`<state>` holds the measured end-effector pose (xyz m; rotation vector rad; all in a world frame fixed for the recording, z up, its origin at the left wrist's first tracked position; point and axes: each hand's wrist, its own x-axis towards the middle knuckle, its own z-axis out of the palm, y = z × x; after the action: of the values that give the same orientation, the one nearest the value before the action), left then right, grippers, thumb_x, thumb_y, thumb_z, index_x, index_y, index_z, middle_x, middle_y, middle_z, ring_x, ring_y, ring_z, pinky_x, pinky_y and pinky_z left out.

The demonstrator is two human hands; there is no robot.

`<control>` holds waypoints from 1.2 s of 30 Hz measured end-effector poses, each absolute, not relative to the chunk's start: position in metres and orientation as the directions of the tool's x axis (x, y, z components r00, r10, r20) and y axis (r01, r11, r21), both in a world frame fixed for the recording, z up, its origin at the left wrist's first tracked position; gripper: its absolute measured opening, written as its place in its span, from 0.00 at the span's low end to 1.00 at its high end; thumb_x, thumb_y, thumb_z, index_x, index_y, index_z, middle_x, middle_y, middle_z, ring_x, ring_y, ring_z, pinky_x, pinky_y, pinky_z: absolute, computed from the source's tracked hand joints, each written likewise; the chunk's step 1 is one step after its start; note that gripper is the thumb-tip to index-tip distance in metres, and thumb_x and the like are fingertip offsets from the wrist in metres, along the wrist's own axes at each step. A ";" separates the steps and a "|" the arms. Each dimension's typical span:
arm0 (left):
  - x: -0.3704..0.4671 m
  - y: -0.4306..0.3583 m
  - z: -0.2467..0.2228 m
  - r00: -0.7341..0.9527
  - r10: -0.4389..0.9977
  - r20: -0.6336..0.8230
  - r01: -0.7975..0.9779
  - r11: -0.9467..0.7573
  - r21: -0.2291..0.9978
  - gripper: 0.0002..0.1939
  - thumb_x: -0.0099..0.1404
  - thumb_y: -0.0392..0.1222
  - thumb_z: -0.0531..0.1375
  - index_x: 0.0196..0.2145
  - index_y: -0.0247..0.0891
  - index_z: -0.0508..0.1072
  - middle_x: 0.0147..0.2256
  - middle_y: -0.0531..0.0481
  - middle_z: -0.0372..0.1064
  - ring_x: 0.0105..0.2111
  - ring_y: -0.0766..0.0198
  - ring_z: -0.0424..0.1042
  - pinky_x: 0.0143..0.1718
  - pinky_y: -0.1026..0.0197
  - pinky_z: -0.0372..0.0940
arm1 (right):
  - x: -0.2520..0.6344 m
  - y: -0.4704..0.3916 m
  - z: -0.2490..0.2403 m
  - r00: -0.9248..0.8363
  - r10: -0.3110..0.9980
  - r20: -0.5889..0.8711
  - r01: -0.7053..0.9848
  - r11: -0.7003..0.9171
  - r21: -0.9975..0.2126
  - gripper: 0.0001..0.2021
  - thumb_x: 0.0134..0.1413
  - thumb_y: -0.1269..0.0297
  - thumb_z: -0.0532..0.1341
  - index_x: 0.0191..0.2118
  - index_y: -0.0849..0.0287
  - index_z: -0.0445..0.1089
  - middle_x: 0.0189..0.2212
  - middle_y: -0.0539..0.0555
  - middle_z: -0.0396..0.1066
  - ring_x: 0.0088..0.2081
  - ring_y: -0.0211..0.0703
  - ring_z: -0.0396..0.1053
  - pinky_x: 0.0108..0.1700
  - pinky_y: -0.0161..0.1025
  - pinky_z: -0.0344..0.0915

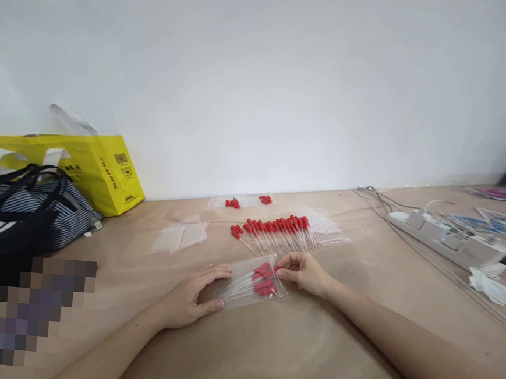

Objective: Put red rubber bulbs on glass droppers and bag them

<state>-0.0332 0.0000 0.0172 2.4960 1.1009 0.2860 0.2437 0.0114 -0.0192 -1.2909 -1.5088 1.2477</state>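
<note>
A clear zip bag (239, 282) lies flat on the table in front of me. Inside it are several droppers with red bulbs (264, 287) and thin pale tubes pointing left. My left hand (194, 296) rests at the bag's left end, thumb and fingers apart, touching its edge. At the bag's right end, by the zip strip, my right hand (301, 273) pinches the red bulb of a dropper; the rest of that dropper is hard to make out. Just beyond the bag, a row of loose red-bulbed droppers (280, 229) lies side by side.
More clear bags (181, 236) lie at left, with others (329, 227) at right. Small red bulbs (233, 203) sit near the wall. A yellow bag (105, 172) and a striped bag (75, 216) stand left. A power strip (446, 237) with cables lies right, beside crumpled tissue (493, 287).
</note>
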 end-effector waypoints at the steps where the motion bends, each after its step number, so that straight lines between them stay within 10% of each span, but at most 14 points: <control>1: -0.033 0.000 0.017 0.670 0.742 0.025 0.661 -0.612 0.434 0.23 0.59 0.51 0.53 0.51 0.43 0.60 0.54 0.48 0.58 0.54 0.57 0.55 0.55 0.51 0.50 | 0.244 0.011 -0.020 -0.215 0.976 -0.031 0.222 0.018 -0.975 0.14 0.33 0.58 0.66 0.26 0.63 0.67 0.19 0.47 0.65 0.18 0.29 0.57 0.14 0.26 0.49; 13: -0.034 0.002 0.013 0.679 0.731 0.061 0.623 -0.619 0.478 0.23 0.59 0.50 0.54 0.51 0.44 0.60 0.54 0.48 0.58 0.54 0.57 0.55 0.55 0.50 0.49 | 0.227 0.020 -0.028 -0.344 0.909 0.234 0.316 0.347 -0.883 0.09 0.47 0.64 0.56 0.23 0.60 0.71 0.25 0.50 0.70 0.27 0.36 0.66 0.31 0.33 0.61; 36: -0.047 0.016 0.009 0.707 0.707 0.008 0.601 -0.607 0.521 0.21 0.59 0.49 0.55 0.51 0.49 0.62 0.55 0.51 0.56 0.56 0.56 0.51 0.56 0.47 0.46 | 0.229 0.014 -0.014 -0.264 0.926 0.270 0.747 0.373 -0.551 0.11 0.47 0.68 0.55 0.36 0.51 0.71 0.30 0.49 0.69 0.28 0.36 0.64 0.31 0.32 0.57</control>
<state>-0.0474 0.0161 0.0085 2.4247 1.0011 0.2916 0.2289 0.0137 -0.0144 -1.4374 -2.0854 0.4243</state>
